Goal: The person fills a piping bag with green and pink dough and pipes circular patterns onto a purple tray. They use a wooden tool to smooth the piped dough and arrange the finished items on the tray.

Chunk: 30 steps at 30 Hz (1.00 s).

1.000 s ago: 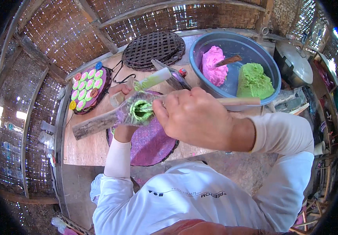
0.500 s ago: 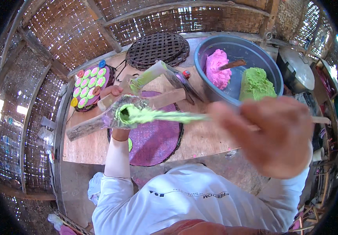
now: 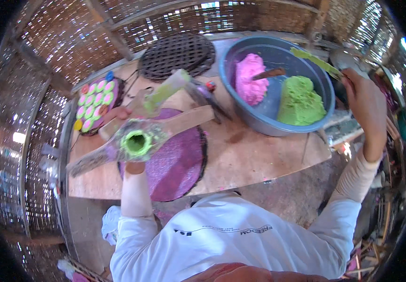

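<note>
My left hand is closed round a wooden press with two long handles, raised over the table. The press's round opening faces up, its wall and rim coated with green dough and its middle hollow. My right hand grips a flat stick smeared with green dough, held over the far right rim of a blue-grey basin. Inside the basin sit a pink dough lump with a brown stick in it and a green dough lump. Below the press lies a round purple tray.
A tray of green-and-pink dough pieces lies at the left. Dark woven trays are stacked at the back. A clear tube smeared green shows beyond the press; whether it is attached I cannot tell. Woven walls enclose the table.
My right hand has moved up and to the right, carrying the stick away from the press opening to the basin's far rim. The opening now shows wider, ringed with green dough.
</note>
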{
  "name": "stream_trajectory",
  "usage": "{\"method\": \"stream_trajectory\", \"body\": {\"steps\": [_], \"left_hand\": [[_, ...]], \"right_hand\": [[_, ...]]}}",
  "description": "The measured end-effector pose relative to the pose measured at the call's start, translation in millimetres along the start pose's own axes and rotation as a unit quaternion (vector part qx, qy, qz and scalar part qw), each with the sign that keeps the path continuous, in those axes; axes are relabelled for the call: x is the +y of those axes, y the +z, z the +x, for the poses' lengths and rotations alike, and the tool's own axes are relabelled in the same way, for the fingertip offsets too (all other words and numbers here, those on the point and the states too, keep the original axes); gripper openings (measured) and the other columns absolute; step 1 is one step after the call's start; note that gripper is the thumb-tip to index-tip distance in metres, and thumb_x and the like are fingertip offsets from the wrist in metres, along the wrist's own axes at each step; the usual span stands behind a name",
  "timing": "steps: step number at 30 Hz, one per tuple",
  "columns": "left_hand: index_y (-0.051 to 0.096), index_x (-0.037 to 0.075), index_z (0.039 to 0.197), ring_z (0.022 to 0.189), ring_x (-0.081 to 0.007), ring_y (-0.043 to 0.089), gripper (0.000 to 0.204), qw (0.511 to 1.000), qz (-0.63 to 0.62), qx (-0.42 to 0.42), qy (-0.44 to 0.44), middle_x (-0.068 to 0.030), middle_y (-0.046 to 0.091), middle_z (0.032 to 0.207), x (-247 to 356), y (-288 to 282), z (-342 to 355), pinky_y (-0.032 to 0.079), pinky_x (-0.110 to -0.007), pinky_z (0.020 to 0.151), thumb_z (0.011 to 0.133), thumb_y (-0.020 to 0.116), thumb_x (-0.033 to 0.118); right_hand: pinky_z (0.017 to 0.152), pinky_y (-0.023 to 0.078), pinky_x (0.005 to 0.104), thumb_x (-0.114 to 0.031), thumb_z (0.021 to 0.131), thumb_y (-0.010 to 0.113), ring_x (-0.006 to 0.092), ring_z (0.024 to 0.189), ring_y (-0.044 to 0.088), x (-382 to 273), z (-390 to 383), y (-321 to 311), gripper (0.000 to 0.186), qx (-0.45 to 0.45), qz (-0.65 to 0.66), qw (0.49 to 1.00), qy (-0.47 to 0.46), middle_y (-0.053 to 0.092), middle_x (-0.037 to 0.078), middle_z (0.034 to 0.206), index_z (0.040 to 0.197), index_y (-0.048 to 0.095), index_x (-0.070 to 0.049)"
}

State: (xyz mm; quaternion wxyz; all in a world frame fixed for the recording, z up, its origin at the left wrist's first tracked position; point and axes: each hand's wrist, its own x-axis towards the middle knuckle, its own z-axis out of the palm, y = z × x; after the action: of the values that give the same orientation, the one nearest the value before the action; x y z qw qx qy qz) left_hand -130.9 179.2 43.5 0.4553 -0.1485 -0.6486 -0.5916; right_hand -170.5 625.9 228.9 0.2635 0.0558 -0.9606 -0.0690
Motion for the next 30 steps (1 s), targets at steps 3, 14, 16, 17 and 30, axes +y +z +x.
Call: {"method": "stream_trajectory", "body": {"steps": [3,14,16,17,30], "left_hand": [[0.045,0.005,0.098,0.095,-0.0152,0.049,0.026,0.982,0.184,-0.007,0.032,-0.0076,0.047,0.096,18,6,-14,0.041,-0.028,0.087,0.082,0.057,0.020],[0.051,0.005,0.088,0.096,-0.0185,0.047,0.022,0.921,0.378,-0.025,0.095,-0.0074,0.044,0.095,47,20,-38,0.040,-0.031,0.085,0.076,0.062,0.020],[0.052,0.005,0.087,0.096,-0.0191,0.046,0.022,0.915,0.391,-0.026,0.098,-0.0074,0.043,0.095,48,22,-42,0.040,-0.032,0.084,0.075,0.063,0.019],[0.052,0.005,0.086,0.097,-0.0194,0.046,0.021,0.914,0.394,-0.024,0.098,-0.0074,0.043,0.095,47,22,-44,0.040,-0.032,0.084,0.075,0.064,0.019],[0.061,0.008,0.071,0.096,-0.0234,0.044,0.014,0.905,0.422,0.017,0.053,-0.0055,0.038,0.095,49,-23,-68,0.039,-0.037,0.081,0.064,0.069,0.017]], "right_hand": [[0.062,0.047,0.0446,-0.026,0.086,0.048,0.0352,0.076,0.060,21,26,44,0.021,-0.040,-0.039,0.998,0.002,0.063,0.015,0.081,0.098,0.061,-0.014],[0.060,0.052,0.0355,-0.017,0.075,0.057,0.0228,0.074,0.067,-13,122,252,0.014,-0.187,-0.203,0.930,-0.244,0.068,0.008,0.079,0.079,0.070,-0.015],[0.059,0.051,0.0353,-0.018,0.074,0.057,0.0229,0.073,0.067,-14,137,286,0.014,-0.174,-0.235,0.911,-0.292,0.068,0.007,0.078,0.077,0.070,-0.014],[0.058,0.051,0.0357,-0.018,0.074,0.058,0.0230,0.072,0.066,-13,142,299,0.013,-0.181,-0.239,0.901,-0.315,0.068,0.007,0.077,0.076,0.070,-0.014],[0.052,0.047,0.0374,-0.017,0.068,0.059,0.0279,0.062,0.064,-32,112,312,0.010,-0.155,-0.019,0.874,-0.460,0.064,0.009,0.066,0.063,0.067,-0.013]]}}
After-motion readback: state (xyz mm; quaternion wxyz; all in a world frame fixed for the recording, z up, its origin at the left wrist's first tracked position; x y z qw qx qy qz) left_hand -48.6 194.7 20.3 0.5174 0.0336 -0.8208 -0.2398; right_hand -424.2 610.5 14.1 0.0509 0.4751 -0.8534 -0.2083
